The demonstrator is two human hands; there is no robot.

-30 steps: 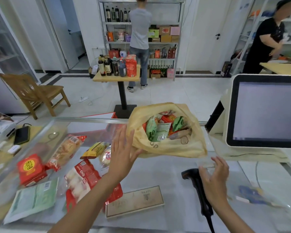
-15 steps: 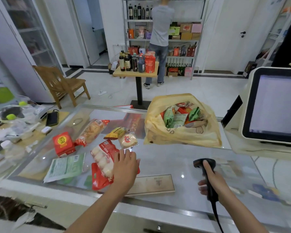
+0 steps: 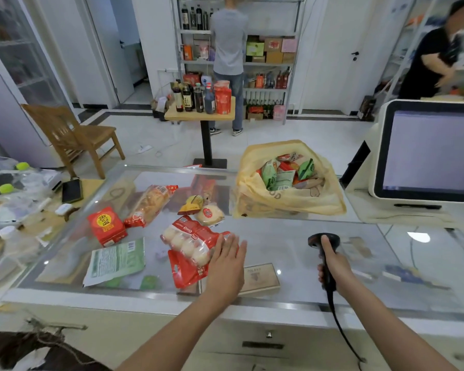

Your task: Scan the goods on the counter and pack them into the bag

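The left hand (image 3: 227, 263) had moved from the yellow bag (image 3: 287, 202) to rest, fingers spread, on the red bun packet (image 3: 188, 242) on the glass counter (image 3: 279, 236), apparently without gripping it, while the right hand (image 3: 332, 269) now clasped the barcode scanner (image 3: 322, 241), ready for scanning.

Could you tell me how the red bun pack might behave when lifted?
The bun pack probably flops: a film pouch of separate round buns, likely to sag. Its glossy film may slide on the glass counter. Puffy buns suggest it is light.
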